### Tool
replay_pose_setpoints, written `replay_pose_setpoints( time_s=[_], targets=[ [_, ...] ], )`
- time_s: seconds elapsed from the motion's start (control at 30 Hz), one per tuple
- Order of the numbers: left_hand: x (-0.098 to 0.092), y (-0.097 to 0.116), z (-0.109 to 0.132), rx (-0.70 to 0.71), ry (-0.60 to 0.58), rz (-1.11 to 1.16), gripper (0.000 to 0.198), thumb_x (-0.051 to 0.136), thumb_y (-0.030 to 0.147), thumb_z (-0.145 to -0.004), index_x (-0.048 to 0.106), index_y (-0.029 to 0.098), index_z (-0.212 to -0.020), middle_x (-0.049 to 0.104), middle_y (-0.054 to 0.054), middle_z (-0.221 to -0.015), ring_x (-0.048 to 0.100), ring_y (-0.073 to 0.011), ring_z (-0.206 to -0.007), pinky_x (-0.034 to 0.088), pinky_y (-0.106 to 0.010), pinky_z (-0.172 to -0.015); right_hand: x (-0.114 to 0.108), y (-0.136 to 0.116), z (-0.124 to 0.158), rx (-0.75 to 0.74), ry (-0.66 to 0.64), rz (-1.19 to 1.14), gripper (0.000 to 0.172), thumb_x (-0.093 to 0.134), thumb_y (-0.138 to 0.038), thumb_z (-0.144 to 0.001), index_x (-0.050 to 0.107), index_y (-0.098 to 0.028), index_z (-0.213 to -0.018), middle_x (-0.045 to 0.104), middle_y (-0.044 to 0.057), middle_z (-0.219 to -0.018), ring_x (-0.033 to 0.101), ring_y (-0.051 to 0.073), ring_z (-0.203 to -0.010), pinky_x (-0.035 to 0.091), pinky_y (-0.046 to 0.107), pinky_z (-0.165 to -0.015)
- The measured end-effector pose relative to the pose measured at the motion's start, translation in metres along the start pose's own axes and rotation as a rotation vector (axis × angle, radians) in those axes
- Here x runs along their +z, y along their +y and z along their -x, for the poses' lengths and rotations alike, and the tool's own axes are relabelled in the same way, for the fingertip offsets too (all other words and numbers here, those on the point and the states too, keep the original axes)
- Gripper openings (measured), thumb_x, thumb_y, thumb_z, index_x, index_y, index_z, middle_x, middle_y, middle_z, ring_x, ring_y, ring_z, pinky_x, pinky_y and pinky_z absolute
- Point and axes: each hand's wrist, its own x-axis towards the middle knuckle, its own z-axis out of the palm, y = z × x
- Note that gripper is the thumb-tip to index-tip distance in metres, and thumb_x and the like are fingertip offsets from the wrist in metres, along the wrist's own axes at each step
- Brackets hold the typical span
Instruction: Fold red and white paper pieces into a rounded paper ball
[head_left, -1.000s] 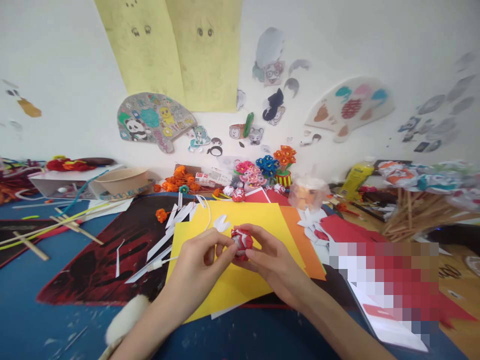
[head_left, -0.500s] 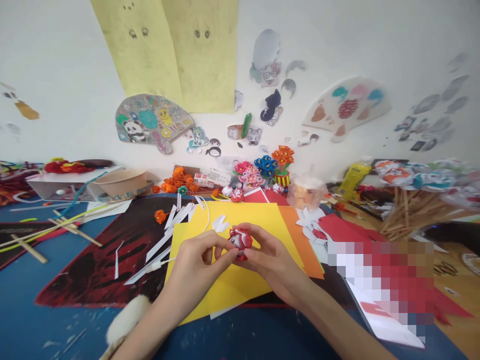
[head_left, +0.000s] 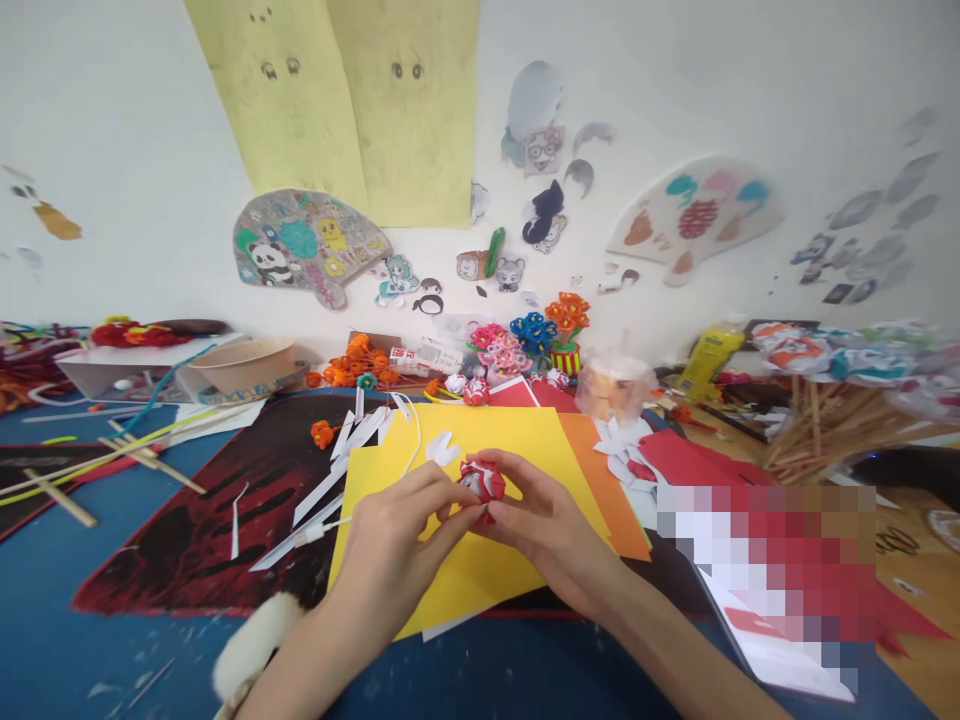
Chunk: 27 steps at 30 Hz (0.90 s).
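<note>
A small red and white folded paper flower (head_left: 486,482) is held up between both hands over the yellow paper (head_left: 517,425). My right hand (head_left: 546,522) wraps its thumb and fingers round the flower's right side. On the left side, my left hand (head_left: 405,520) pinches the flower's edge with thumb and fingertips. White folded paper pieces (head_left: 442,450) lie on the yellow sheet just behind the hands.
White paper strips (head_left: 319,497) and a white cable (head_left: 309,533) lie left of the yellow paper. Orange paper (head_left: 600,480), a phone (head_left: 780,640) and red paper (head_left: 690,455) are at the right. Behind stand a cup (head_left: 616,385), a yellow bottle (head_left: 709,360) and craft flowers (head_left: 532,335).
The fingers of my left hand have shifted slightly up and over the flower's left edge. The flower has turned a little in my right hand's hold.
</note>
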Motion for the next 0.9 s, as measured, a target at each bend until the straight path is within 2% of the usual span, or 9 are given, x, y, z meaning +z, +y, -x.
replay_pose_setpoints(
  time_s=[0.3,0.73,0.9],
  targets=[
    [0.0001,-0.0008,0.0031,-0.023,-0.060,-0.089,0.007,0.059,0.023,-0.091,0.064,0.022,-0.087,0.061,0.003,-0.078,0.054,-0.0095,-0.061,0.037,-0.021,-0.055,0.0012,0.0000,-0.0003,0.022,-0.014,0.010,0.038,0.080,-0.024,-0.077,0.064,-0.026,-0.112,0.062,0.003,-0.123,0.063,0.017,-0.106,0.050,0.038,-0.099],
    [-0.0004,0.0002,0.0038,0.083,-0.141,-0.089,0.015,0.046,0.023,-0.095,0.057,0.020,-0.086,0.058,-0.001,-0.084,0.055,-0.0133,-0.068,0.042,-0.024,-0.059,0.0005,-0.0007,0.0000,0.071,-0.016,-0.004,0.040,0.081,-0.022,-0.074,0.066,-0.026,-0.111,0.063,0.003,-0.117,0.063,0.017,-0.102,0.052,0.036,-0.095],
    [-0.0025,0.0033,-0.0012,-0.034,-0.145,0.021,0.014,0.050,0.022,-0.094,0.061,0.020,-0.085,0.060,-0.001,-0.084,0.059,-0.0139,-0.073,0.045,-0.025,-0.064,-0.0011,-0.0011,-0.0014,0.055,-0.036,-0.014,0.036,0.079,-0.024,-0.077,0.066,-0.026,-0.110,0.062,0.003,-0.117,0.063,0.018,-0.104,0.050,0.040,-0.098]
  ],
)
